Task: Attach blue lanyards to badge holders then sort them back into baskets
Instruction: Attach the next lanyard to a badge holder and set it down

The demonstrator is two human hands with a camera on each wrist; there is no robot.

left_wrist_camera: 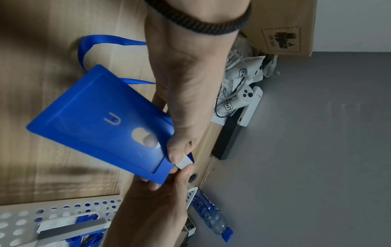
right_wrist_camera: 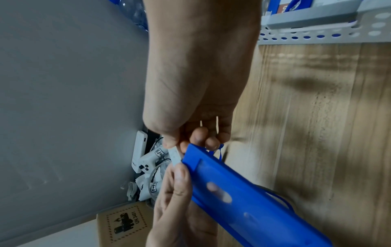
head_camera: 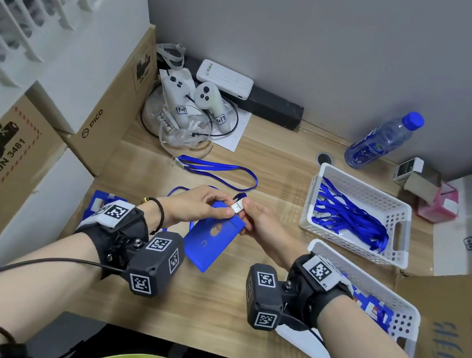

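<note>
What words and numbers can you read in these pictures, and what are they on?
"PICO": cardboard box at left.
"UN 3481": nearer cardboard box, on its battery sticker.
"1017", handwritten: tag on white controller.
Water bottle label: too small to read.
Blue print on right carton: unreadable.

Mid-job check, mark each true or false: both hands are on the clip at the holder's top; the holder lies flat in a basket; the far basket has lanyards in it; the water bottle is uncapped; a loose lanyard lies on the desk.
1. Both hands, left hand and right hand, pinch the clip at the top of the badge holder. True.
2. The holder lies flat in a basket. False: it is held above the desk.
3. The far basket holds lanyards. True.
4. The water bottle is uncapped. False: its blue cap is on.
5. A loose lanyard lies on the desk. True.
</note>
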